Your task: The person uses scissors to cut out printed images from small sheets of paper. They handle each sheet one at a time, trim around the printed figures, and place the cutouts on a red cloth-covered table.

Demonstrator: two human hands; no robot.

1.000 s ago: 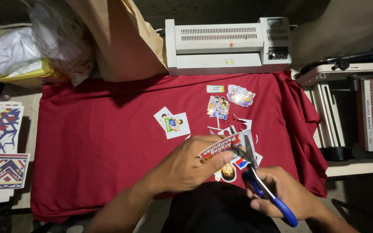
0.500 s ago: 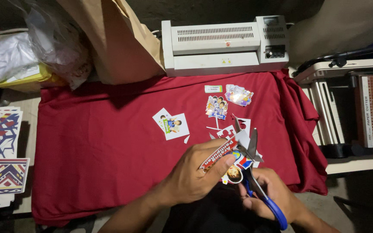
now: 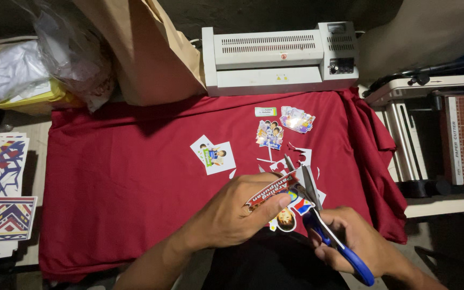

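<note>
My left hand pinches a laminated printed cutout with a red strip and colourful figures, held low over the red cloth. My right hand grips blue-handled scissors; their blades stand apart and bite into the cutout's upper right edge. Small white offcuts lie on the cloth just beyond the blades.
Finished cutouts lie on the cloth: a white card, a figure sticker, a shiny one, a small label. A laminator stands behind, a brown paper bag and plastic bags at left, patterned sheets far left, a paper trimmer right.
The view has drifted slightly; both hands keep the cutout and scissors, with the blades working a little further along the cutout's edge.
</note>
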